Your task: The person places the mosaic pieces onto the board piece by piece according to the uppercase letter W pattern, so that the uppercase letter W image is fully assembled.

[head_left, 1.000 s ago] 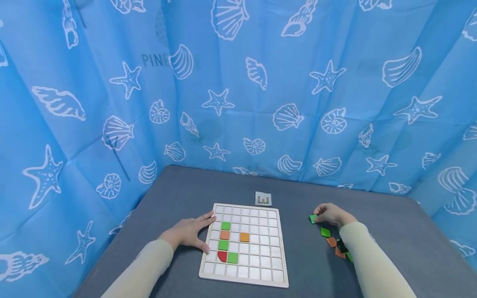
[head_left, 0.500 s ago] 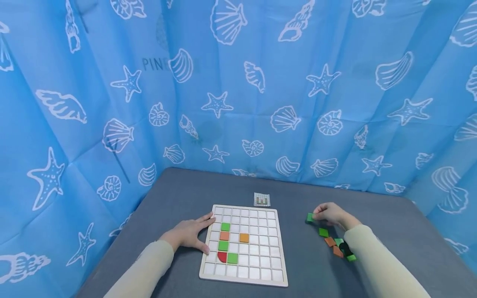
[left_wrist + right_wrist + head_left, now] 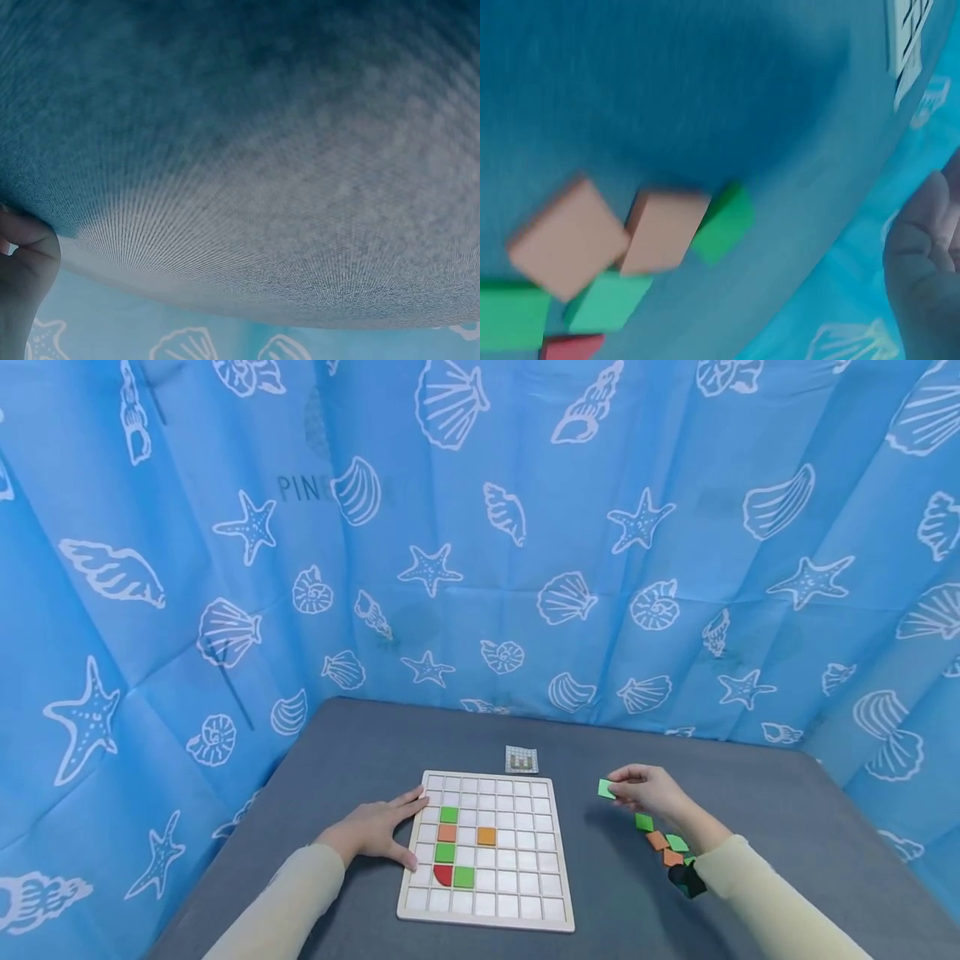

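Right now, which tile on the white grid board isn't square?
The red quarter-circle tile: one edge curves, while green tiles and orange tiles there are square.

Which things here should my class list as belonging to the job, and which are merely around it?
Job:
grid board, touched by the left hand
green square tile, pinched in the right hand
red quarter-circle tile and square tiles on the board
loose tiles right of the board
gridded pattern card, probably a guide

Merely around it:
blue seashell-print curtain
grey tabletop
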`<state>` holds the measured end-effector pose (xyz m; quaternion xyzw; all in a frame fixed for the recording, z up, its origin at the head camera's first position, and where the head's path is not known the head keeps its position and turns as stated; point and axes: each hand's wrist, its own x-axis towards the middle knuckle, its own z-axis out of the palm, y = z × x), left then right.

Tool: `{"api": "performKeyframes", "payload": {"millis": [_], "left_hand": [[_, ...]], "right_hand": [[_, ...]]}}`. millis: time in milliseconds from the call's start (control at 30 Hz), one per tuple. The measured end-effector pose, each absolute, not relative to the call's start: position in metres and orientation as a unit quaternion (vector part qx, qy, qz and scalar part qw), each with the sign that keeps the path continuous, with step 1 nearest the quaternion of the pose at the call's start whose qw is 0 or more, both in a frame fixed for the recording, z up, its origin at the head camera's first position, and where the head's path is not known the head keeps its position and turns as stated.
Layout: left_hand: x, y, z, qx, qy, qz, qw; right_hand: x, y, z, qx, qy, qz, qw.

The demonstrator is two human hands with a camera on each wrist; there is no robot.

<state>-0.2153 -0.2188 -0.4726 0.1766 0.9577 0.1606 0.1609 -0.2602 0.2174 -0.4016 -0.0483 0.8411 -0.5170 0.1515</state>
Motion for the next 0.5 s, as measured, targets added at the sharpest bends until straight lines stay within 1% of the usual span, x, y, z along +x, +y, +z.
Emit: {"api": "performKeyframes", "payload": {"millis": [333, 500], "left_hand": [[-0.214, -0.218, -0.471, 0.171, 0.958, 0.162, 0.162], [-0.215, -0.218, -0.473, 0.167, 0.96, 0.156, 0.16]], "right_hand": [[-0.238, 0.19, -0.409, -0.016, 0.83, -0.541, 0.133], [-0.232, 0.182, -0.412, -0.018, 0.831, -0.54, 0.13]]}}
